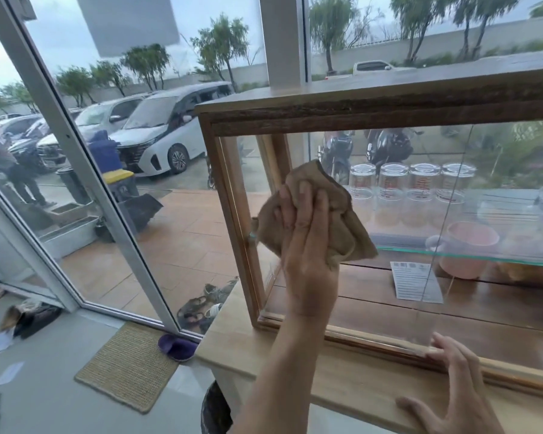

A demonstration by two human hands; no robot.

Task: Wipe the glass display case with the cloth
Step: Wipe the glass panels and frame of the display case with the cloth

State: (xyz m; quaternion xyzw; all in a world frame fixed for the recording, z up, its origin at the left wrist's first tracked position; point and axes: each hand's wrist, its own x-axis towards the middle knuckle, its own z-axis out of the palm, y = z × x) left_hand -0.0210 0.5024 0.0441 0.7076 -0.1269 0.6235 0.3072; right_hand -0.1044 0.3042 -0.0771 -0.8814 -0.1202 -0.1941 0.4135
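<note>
A wood-framed glass display case (373, 101) stands on a light wooden counter (342, 377). My left hand (304, 245) presses a crumpled tan cloth (342, 220) flat against the left part of the front glass pane (398, 311), close to the case's left post. My right hand (455, 389) lies on the counter at the lower right, fingers spread, fingertips touching the case's bottom wooden rail. Inside the case are upturned clear glasses (408, 180) on a glass shelf, a pink cup (467, 249) and a printed card (416, 281).
Large windows with white frames (76, 170) rise to the left of and behind the case. Below the counter lie a woven mat (129, 368) and a purple slipper (176, 347) on the floor. Outside are parked cars, motorbikes, bins and a person at the far left.
</note>
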